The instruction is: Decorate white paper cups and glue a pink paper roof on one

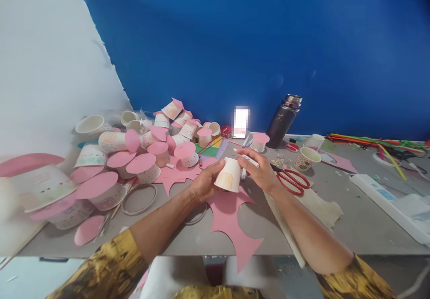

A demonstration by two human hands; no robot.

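Observation:
My left hand (204, 180) grips a small upturned paper cup (229, 175) from its left side, just above the grey table (352, 227). My right hand (260, 170) is closed on a white marker (247, 159), its fingers resting against the cup's right side. Under both hands lies a sheet of pink paper (231, 223) with cut-out edges, reaching over the table's front edge.
A heap of paper cups with pink paper discs (144, 155) fills the left of the table. Red scissors (293, 181), a dark flask (284, 120), more cups (306, 158), coloured pipe cleaners (376, 143), a wire ring (139, 199) and a cloth (319, 205) lie around.

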